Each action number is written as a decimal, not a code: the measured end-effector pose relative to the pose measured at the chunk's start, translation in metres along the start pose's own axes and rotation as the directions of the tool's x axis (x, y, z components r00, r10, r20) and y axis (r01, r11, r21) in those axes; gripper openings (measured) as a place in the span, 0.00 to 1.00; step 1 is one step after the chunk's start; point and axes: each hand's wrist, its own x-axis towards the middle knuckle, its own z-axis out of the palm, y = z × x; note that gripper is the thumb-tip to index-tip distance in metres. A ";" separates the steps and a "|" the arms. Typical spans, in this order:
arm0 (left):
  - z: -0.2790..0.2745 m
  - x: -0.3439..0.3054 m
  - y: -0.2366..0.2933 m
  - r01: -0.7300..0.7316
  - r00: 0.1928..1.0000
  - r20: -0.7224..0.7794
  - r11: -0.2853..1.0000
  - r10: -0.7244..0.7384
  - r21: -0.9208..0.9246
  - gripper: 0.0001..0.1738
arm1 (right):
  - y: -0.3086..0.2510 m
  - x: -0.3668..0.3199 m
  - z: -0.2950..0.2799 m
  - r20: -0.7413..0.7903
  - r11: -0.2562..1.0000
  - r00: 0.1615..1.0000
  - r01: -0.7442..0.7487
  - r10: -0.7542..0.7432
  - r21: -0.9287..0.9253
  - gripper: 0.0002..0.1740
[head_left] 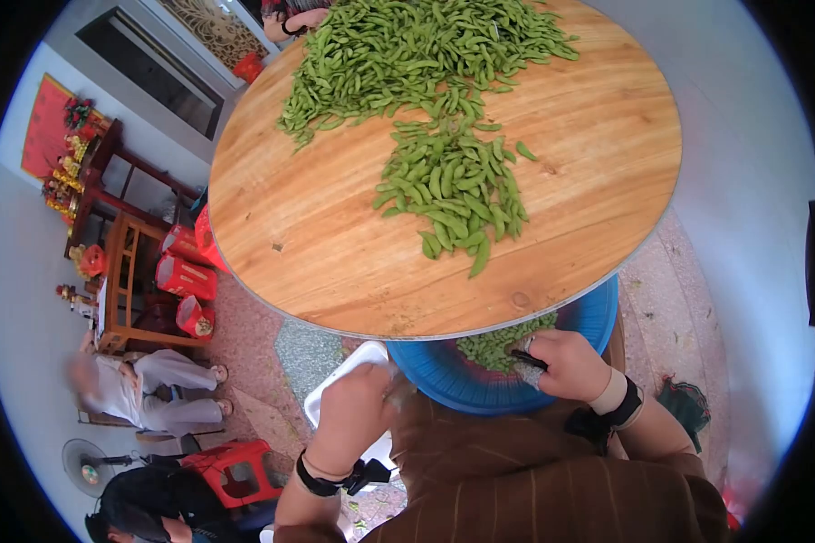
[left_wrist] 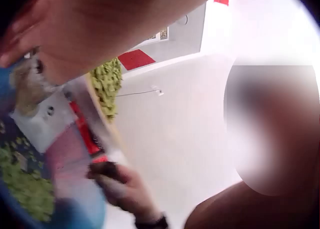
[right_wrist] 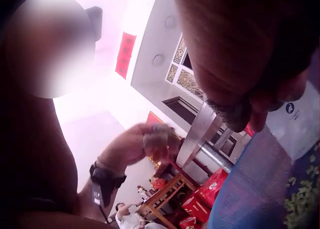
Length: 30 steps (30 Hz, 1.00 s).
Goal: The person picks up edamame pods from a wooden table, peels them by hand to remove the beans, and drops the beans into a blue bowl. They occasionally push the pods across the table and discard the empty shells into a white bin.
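My right hand [head_left: 566, 366] grips a slim black object [head_left: 530, 359] over the blue tub [head_left: 426, 389]. Its kind is hard to make out. Light green shelled beans [head_left: 493, 351] lie in that tub. Left of it, my left hand [head_left: 358, 403] is raised over a white tray [head_left: 328, 387], fingers bunched and blurred; I cannot tell whether they hold anything. In the right wrist view the left hand [right_wrist: 150, 144] has a greyish covering over its fingertips. White plastic [left_wrist: 47, 116] with a round dark mark shows by the beans in the left wrist view.
A round wooden table [head_left: 290, 262] overhangs the tub's far side. On it lie a big heap of green soybean pods [head_left: 407, 54] and a smaller pile [head_left: 453, 190]. A seated person [head_left: 145, 389], a red stool [head_left: 231, 471] and red buckets [head_left: 186, 276] are at left.
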 end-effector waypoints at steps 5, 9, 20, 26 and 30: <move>-0.023 0.085 0.029 -0.292 0.811 -0.534 0.956 0.237 -0.019 0.15 | -0.003 -0.006 0.001 0.050 0.997 0.999 -0.017 0.021 -0.071 0.12; -0.011 0.130 0.026 -0.296 0.820 -0.509 0.955 0.263 0.016 0.13 | -0.009 -0.017 -0.004 0.057 0.993 0.993 -0.101 0.104 -0.064 0.11; 0.007 0.124 0.008 -0.174 0.891 -0.444 0.826 -0.100 -0.535 0.10 | 0.001 -0.028 -0.003 0.031 0.994 0.993 -0.110 0.110 0.014 0.10; -0.006 0.089 0.044 -0.003 1.000 -0.010 0.379 -0.016 -0.925 0.12 | -0.015 -0.017 -0.015 -0.070 0.995 0.994 -0.080 0.083 0.053 0.10; 0.020 0.066 0.073 -0.020 0.977 0.044 0.295 0.207 -0.955 0.15 | -0.036 0.005 -0.030 -0.199 0.797 0.912 -0.189 0.359 0.573 0.15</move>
